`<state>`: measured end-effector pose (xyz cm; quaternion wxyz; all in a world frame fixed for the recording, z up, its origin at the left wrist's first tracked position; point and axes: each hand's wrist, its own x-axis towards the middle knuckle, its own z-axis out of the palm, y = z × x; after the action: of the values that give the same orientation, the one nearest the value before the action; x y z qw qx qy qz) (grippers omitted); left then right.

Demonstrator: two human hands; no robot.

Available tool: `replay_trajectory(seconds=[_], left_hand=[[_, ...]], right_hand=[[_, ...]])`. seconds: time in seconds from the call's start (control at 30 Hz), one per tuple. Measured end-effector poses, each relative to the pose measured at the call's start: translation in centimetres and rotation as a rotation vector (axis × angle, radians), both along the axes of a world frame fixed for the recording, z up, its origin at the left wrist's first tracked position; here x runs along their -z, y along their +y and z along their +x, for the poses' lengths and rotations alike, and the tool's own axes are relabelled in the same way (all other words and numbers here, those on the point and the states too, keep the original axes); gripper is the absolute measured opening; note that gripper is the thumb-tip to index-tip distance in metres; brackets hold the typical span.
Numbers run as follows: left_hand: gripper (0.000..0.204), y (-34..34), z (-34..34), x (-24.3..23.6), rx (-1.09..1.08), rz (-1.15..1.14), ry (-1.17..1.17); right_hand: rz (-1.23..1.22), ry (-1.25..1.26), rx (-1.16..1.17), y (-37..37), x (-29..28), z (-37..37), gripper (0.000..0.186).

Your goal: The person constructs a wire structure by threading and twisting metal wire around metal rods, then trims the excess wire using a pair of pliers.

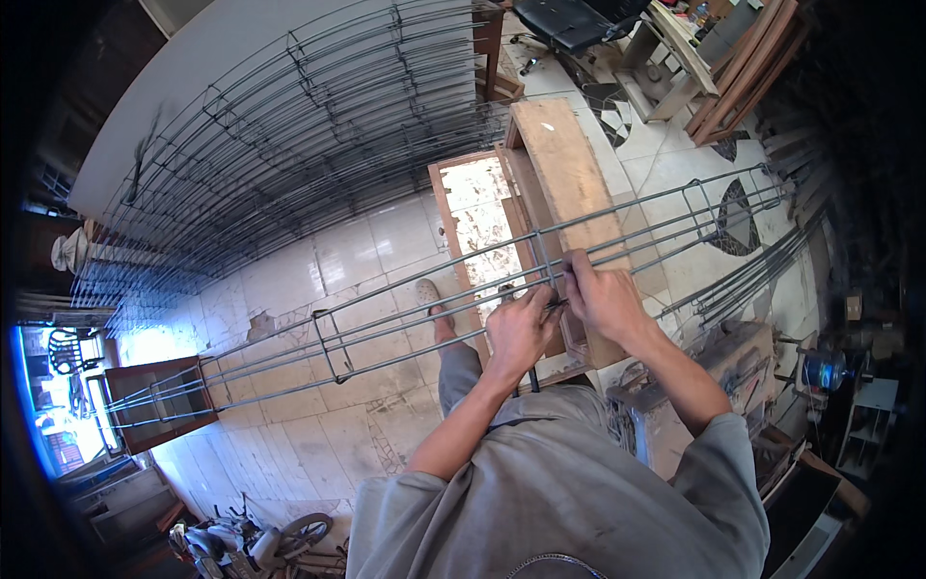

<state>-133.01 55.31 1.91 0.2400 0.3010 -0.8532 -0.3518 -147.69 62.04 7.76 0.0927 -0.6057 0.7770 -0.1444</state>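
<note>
A long, narrow rebar cage point(424, 320) runs across in front of me from lower left to upper right, its several thin bars joined by square stirrups. Both hands are at the middle stirrup point(542, 253). My left hand point(519, 330) is closed at the near bars, its fingertips by a small dark piece whose kind I cannot make out. Just right of it, my right hand point(606, 297) curls over the bars with thumb and fingers bent together. Whatever its fingers grip is hidden. Another stirrup point(333, 345) sits on the cage to the left.
Under the cage stands a wooden box-like stand point(564, 159). A small wooden frame point(159, 391) is under its left end. Many finished cages point(318, 125) are stacked at upper left. Loose bars point(762, 270) lie at right. A motorbike point(246, 540) stands lower left, an office chair point(574, 24) at the back.
</note>
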Motion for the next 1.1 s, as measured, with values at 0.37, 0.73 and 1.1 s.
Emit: replay_trajectory(seconds=[0.37,0.73,1.1], left_hand=[[0.02,-0.1,-0.1,-0.1,-0.007,-0.016,0.026],[0.019,-0.1,0.0,-0.4,0.019,-0.07,0.016],[0.016,-0.2,-0.2,-1.4,0.042,0.014,-0.041]], right_hand=[[-0.208,0.037,-0.367,-2.9,2.0,-2.7,0.04],[-0.08,-0.043,-0.121,-2.4,4.3,-3.3,0.031],[-0.307,0.211,0.106,-0.8,2.4,-1.8,0.026]])
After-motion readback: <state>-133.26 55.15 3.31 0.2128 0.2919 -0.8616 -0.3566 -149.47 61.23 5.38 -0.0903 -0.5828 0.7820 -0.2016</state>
